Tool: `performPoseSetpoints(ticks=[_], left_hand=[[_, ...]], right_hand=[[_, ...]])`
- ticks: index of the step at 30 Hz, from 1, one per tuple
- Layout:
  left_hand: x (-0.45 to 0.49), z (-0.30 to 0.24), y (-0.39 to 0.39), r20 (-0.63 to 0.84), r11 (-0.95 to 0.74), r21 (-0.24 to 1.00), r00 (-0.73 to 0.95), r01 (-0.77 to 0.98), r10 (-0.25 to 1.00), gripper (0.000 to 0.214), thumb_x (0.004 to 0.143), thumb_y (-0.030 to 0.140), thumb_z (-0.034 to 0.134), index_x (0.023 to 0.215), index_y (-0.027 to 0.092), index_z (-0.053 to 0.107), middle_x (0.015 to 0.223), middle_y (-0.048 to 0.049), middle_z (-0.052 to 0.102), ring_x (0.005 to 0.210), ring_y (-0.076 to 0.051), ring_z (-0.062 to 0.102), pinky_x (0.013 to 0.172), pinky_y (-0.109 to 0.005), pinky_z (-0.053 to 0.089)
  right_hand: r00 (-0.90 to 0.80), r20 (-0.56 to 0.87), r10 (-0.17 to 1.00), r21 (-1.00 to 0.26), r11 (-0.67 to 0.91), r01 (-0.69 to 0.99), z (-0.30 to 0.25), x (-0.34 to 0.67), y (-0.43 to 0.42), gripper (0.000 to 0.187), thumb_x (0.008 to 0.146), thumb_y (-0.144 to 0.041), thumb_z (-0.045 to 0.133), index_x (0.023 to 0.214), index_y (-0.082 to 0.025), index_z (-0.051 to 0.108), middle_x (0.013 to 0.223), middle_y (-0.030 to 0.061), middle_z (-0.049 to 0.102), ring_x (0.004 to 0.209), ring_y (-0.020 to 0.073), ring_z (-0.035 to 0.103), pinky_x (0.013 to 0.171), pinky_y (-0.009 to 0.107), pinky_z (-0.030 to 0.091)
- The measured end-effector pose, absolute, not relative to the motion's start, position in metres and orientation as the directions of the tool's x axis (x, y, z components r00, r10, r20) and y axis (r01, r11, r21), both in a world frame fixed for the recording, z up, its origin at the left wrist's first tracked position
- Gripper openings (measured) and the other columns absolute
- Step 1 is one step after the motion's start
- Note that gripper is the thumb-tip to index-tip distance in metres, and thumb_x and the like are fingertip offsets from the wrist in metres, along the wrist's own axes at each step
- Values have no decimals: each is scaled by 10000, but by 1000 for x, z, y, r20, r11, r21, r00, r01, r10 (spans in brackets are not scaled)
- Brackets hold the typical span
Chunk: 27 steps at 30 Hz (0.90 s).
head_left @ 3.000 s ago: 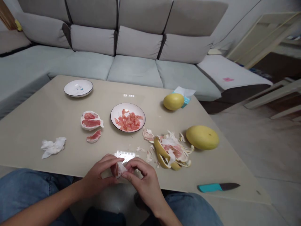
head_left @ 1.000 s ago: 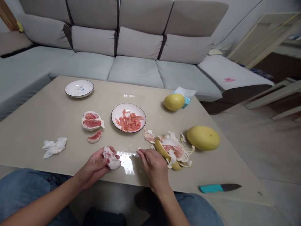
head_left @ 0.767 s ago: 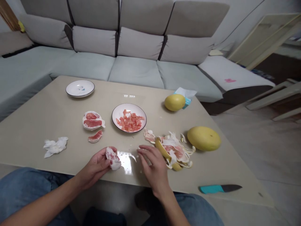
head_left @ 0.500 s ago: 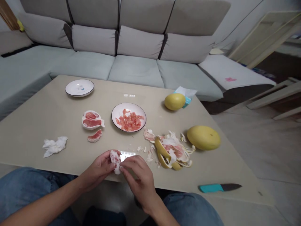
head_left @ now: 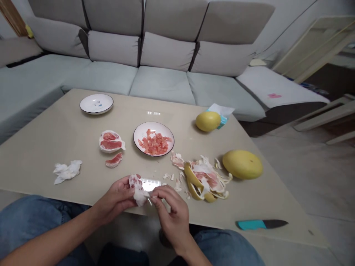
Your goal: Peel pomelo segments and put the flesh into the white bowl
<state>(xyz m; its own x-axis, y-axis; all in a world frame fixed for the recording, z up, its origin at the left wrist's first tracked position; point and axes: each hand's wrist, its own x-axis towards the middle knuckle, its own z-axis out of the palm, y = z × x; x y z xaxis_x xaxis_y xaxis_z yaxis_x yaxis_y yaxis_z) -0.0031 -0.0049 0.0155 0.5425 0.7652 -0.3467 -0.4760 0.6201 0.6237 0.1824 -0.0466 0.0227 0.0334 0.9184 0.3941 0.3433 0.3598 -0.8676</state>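
Near the front edge of the table, my left hand (head_left: 118,198) is closed around a pomelo segment (head_left: 135,181) covered in whitish skin with pink patches. My right hand (head_left: 172,211) pinches a flap of the white membrane (head_left: 141,197), stretched out from the segment's lower end. Beyond my hands a white plate (head_left: 140,130) bears small pink pieces of pomelo flesh (head_left: 155,144). Left of that plate lie a partly peeled pomelo chunk (head_left: 110,142) and a loose segment (head_left: 114,160).
A pile of yellow rind and pith (head_left: 203,177) lies right of my hands, beside a whole pomelo (head_left: 242,164). Another pomelo (head_left: 208,121) rests by a tissue pack (head_left: 223,120). A teal-handled knife (head_left: 262,224) lies front right. Crumpled tissue (head_left: 67,171) and a second plate (head_left: 96,103) are left.
My right hand has drawn slightly right and away from the segment, and the white membrane now stretches between my two hands. The whole view has shifted a little.
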Motion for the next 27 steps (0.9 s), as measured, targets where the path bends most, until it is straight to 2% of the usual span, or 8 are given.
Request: performPoseSetpoints(ticks=[3, 6, 9, 12, 15, 20, 25, 27], left_hand=[[-6, 15, -1, -363, 620, 585, 515, -522, 776, 244, 843, 170, 662, 1084, 139, 641, 959, -77, 620, 873, -181, 611, 903, -427, 504], [-8, 15, 0, -370, 621, 563, 505, -546, 780, 218, 849, 161, 654, 1066, 139, 650, 937, -66, 618, 850, -172, 616, 925, -453, 493], [-9, 15, 1, -367, 624, 555, 511, -550, 777, 301, 807, 157, 700, 1102, 139, 643, 956, -67, 607, 859, -178, 607, 936, -481, 484], [-10, 15, 0, -369, 632, 557, 520, -540, 770, 345, 792, 151, 712, 1128, 139, 636, 974, -70, 593, 873, -183, 596, 950, -505, 472], [-11, 14, -1, -376, 647, 550, 536, -528, 756, 334, 809, 147, 692, 1138, 144, 633, 984, -69, 582, 887, -186, 589, 956, -516, 467], [-11, 12, -1, -382, 672, 534, 563, -512, 733, 316, 834, 160, 666, 1148, 152, 632, 993, -66, 577, 894, -183, 590, 964, -518, 461], [-10, 11, -2, -363, 665, 561, 576, -492, 732, 359, 810, 179, 697, 1163, 163, 635, 991, -74, 586, 885, -200, 608, 938, -512, 476], [-9, 12, -4, -361, 660, 581, 576, -476, 733, 392, 790, 182, 719, 1173, 173, 632, 1000, -76, 590, 883, -205, 611, 923, -502, 485]], right_hand=[[162, 383, 910, -879, 304, 367, 24, 194, -42, 102, 887, -174, 579, 811, -213, 634, 819, 36, 667, 798, 188, 629, 722, 305, 504], [213, 445, 870, -812, 291, 506, 18, 215, -33, 103, 891, -191, 569, 874, -222, 666, 888, 55, 680, 872, 210, 635, 776, 344, 507], [134, 505, 853, -628, 256, 734, 5, 241, -20, 217, 911, -201, 507, 1028, -226, 688, 990, 89, 692, 921, 231, 636, 799, 383, 501], [13, 444, 896, -400, 185, 898, -7, 263, -12, 239, 911, -242, 496, 936, -197, 730, 881, 101, 723, 793, 241, 653, 701, 364, 503], [41, 419, 907, -306, 98, 947, -12, 276, -12, 279, 927, -262, 474, 938, -168, 736, 878, 117, 736, 771, 246, 665, 678, 350, 503], [46, 417, 908, -308, 93, 947, -9, 283, -16, 327, 939, -228, 418, 1110, -160, 688, 984, 122, 744, 865, 255, 675, 736, 364, 510], [121, 408, 905, -384, 50, 922, 1, 275, -16, 307, 931, -358, 501, 800, -189, 721, 889, 96, 726, 814, 235, 664, 705, 340, 510], [132, 398, 908, -484, 86, 871, 7, 262, -18, 286, 926, -362, 517, 800, -188, 707, 872, 93, 711, 783, 224, 653, 688, 333, 513]])
